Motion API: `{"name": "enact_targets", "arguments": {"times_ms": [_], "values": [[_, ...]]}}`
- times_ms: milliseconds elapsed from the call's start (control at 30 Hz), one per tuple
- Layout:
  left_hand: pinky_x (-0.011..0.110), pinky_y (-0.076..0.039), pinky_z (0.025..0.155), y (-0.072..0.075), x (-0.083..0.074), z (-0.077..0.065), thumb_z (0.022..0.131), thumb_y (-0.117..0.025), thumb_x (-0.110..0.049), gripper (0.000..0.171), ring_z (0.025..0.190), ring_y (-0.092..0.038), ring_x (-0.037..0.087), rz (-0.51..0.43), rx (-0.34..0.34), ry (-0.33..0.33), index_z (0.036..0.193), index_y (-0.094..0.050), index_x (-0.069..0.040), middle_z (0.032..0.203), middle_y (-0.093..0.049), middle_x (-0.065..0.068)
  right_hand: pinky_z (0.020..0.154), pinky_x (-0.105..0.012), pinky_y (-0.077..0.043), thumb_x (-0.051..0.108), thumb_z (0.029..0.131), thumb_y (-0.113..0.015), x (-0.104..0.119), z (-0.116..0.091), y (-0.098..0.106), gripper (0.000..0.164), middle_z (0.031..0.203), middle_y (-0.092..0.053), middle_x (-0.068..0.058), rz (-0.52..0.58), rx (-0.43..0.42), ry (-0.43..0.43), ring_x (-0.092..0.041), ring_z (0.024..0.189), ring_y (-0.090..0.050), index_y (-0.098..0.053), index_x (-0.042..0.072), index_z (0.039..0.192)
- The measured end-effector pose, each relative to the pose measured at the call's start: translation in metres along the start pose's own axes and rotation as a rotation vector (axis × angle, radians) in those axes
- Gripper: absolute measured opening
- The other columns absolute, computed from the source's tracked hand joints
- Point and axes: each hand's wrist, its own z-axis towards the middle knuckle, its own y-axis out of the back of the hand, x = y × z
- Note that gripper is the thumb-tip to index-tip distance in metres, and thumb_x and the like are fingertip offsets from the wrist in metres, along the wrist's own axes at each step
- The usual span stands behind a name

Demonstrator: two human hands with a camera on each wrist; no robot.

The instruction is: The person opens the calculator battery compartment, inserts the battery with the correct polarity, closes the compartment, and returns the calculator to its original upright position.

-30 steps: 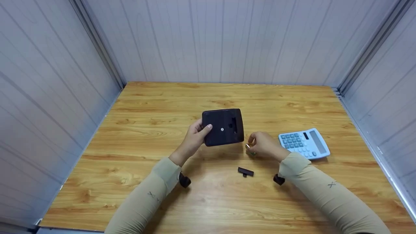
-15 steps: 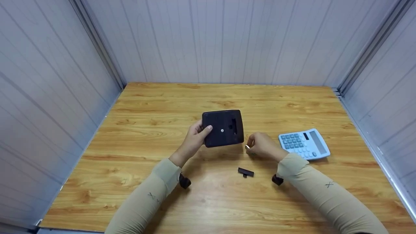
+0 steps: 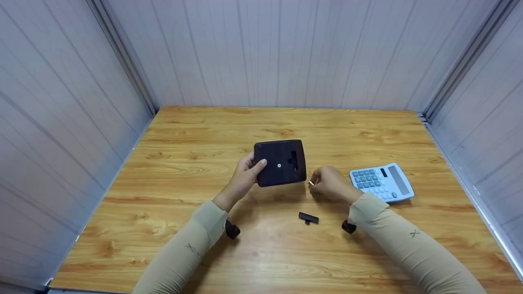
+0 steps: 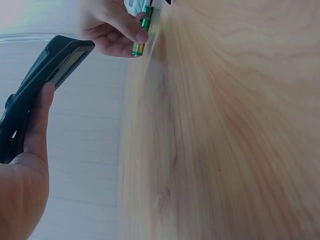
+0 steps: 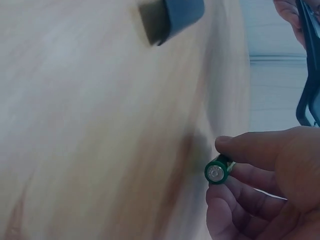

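Note:
A black calculator (image 3: 276, 171) is held up above the table by my left hand (image 3: 244, 175), thumb across its back. Its back faces the head camera, and an uncovered battery compartment (image 3: 295, 160) shows near the right end. In the left wrist view the calculator (image 4: 37, 90) appears edge-on. My right hand (image 3: 330, 182) pinches a green battery between thumb and fingers, just right of the calculator's lower corner. The right wrist view shows one metal end of that battery (image 5: 215, 173). On the table below lies a small black battery cover (image 3: 308, 218).
A light blue calculator (image 3: 382, 182) lies face up on the wooden table (image 3: 184, 143), right of my right hand. Black wrist devices (image 3: 348, 226) show below both cuffs. Pale panel walls (image 3: 261, 53) rise at the back and sides.
The battery has turned slightly in my right fingers. My left hand keeps its hold on the black calculator, and both hands stay nearly in place. The whole head view has shifted slightly.

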Motion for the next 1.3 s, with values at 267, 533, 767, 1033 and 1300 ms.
{"name": "enact_targets", "arguments": {"times_ms": [267, 533, 767, 1033, 1300], "values": [[0.036, -0.069, 0.081, 0.000, 0.002, 0.001, 0.113, -0.052, -0.006, 0.033, 0.099, -0.079, 0.020, -0.011, -0.015, 0.008, 0.143, -0.055, 0.009, 0.113, -0.075, 0.009, 0.064, -0.027, -0.048, 0.009, 0.094, -0.080, 0.004, 0.001, 0.013, 0.013, 0.082, -0.070, -0.006, 0.033, -0.038, -0.020, -0.015, 0.071, -0.059, -0.078, 0.000, 0.103], [0.036, -0.069, 0.082, -0.001, 0.002, 0.000, 0.112, -0.053, -0.005, 0.032, 0.099, -0.079, 0.020, -0.015, -0.015, -0.003, 0.141, -0.056, 0.010, 0.113, -0.075, 0.008, 0.066, -0.029, -0.049, 0.013, 0.096, -0.081, 0.010, -0.001, 0.027, 0.016, 0.083, -0.073, -0.008, 0.049, -0.067, -0.015, -0.015, 0.070, -0.060, -0.077, -0.001, 0.104], [0.038, -0.069, 0.083, -0.001, 0.003, 0.002, 0.113, -0.051, -0.005, 0.035, 0.102, -0.079, 0.021, 0.008, -0.008, -0.010, 0.144, -0.055, 0.009, 0.116, -0.075, 0.010, 0.070, -0.035, -0.053, 0.017, 0.098, -0.081, 0.019, -0.010, 0.038, 0.019, 0.086, -0.074, -0.007, 0.049, -0.097, -0.013, -0.016, 0.072, -0.063, -0.077, 0.002, 0.109], [0.038, -0.069, 0.083, -0.001, 0.003, 0.001, 0.113, -0.051, -0.005, 0.035, 0.102, -0.079, 0.020, 0.006, 0.000, -0.007, 0.144, -0.054, 0.011, 0.116, -0.075, 0.010, 0.070, -0.035, -0.055, 0.015, 0.100, -0.079, 0.027, -0.017, 0.048, 0.021, 0.085, -0.073, -0.007, 0.065, -0.121, 0.010, -0.017, 0.071, -0.066, -0.076, 0.000, 0.115], [0.036, -0.069, 0.083, -0.002, 0.002, 0.002, 0.113, -0.050, -0.003, 0.034, 0.101, -0.079, 0.019, -0.013, -0.002, -0.007, 0.144, -0.054, 0.011, 0.115, -0.075, 0.007, 0.074, -0.041, -0.060, 0.015, 0.101, -0.079, 0.035, -0.023, 0.056, 0.021, 0.084, -0.073, -0.008, 0.079, -0.189, 0.054, -0.022, 0.073, -0.071, -0.077, 0.000, 0.114]]}}
